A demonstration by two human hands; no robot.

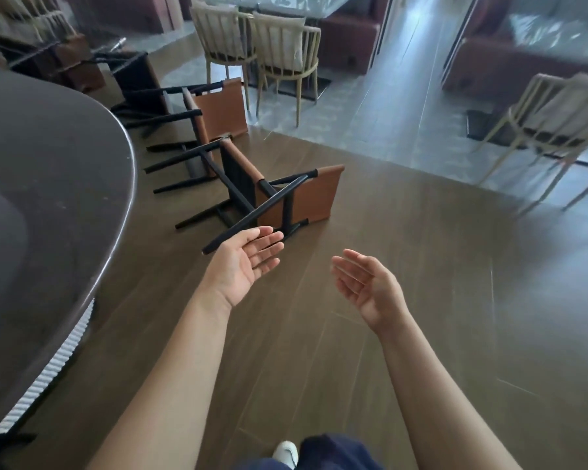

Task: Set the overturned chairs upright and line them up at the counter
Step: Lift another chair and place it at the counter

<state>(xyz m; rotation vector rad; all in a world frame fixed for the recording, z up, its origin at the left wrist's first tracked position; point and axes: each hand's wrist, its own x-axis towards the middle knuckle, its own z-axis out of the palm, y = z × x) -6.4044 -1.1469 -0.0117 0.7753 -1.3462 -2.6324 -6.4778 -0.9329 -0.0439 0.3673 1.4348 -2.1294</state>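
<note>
Three tan chairs with black legs lie overturned on the wooden floor beside the dark curved counter (pixel 48 184). The nearest chair (pixel 306 198) lies on its back, legs pointing toward me and the counter. A second chair (pixel 223 110) lies behind it, and a third chair (pixel 140 79) is farther back near the counter. My left hand (pixel 245 262) is open, palm up, its fingertips just below the end of the nearest chair's raised leg. My right hand (pixel 367 286) is open too, held apart to the right and touching nothing.
Two cream spindle-back chairs (pixel 279 45) stand upright at a table farther back. Another cream chair (pixel 550 120) stands at the right. Brown booth seats (pixel 350 39) line the rear. Wooden floor stretches in front of me, turning to grey tile beyond.
</note>
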